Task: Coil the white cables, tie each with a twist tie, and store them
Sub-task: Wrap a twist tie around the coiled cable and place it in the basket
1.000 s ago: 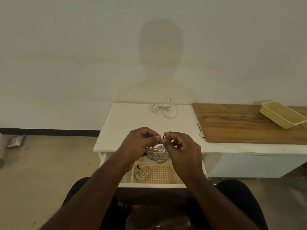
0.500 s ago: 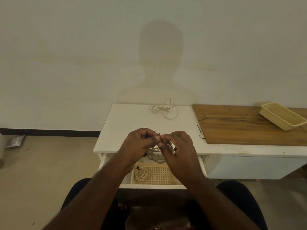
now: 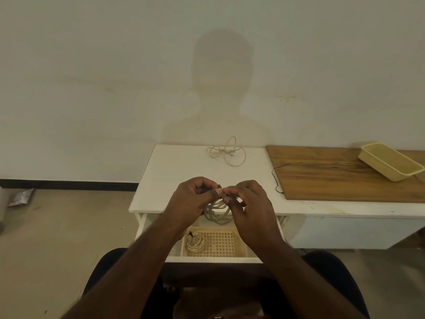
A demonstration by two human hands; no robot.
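— Leftmost? Bare floor (image 3: 57, 238), pale wall (image 3: 92, 77), then white table (image 3: 174, 176).

— Hands? Left hand (image 3: 190, 201) and right hand (image 3: 250, 208) pinching, probably a twist tie, atop coiled cable (image 3: 218, 212) over open drawer (image 3: 213, 259).

— Rightward? Wooden board (image 3: 333, 178), yellow tray (image 3: 388, 162).

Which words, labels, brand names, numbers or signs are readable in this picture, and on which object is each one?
None can be read.
The crumpled silver wrapper on the floor may carry print, but it is too small and blurred to tell.
The cables, the tray, the basket and the white table show no text.
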